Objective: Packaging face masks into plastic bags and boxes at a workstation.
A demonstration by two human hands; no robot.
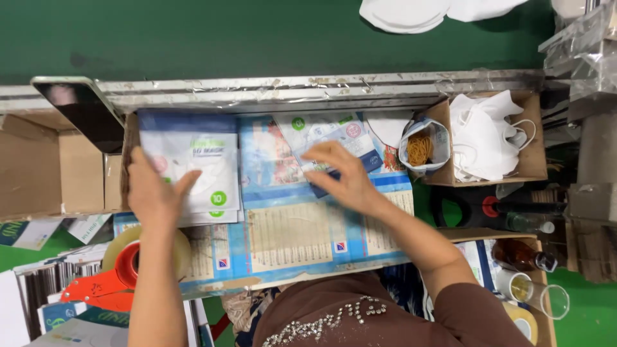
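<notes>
My left hand (154, 189) lies flat on a stack of white-and-blue mask pouches (193, 160) at the left of the work surface, fingers spread. My right hand (340, 177) rests with its fingers on another pouch (328, 138) that lies tilted near the middle, gripping its lower edge. Both pouches sit on a board covered with blue and cream printed sheets (295, 238).
A cardboard box of white masks (488, 135) stands at the right, next to a bag of rubber bands (421, 148). An orange tape dispenser (122, 270) sits at lower left. A glass (543, 295) and bottles (524, 254) are at lower right. A green conveyor belt (225, 38) runs behind.
</notes>
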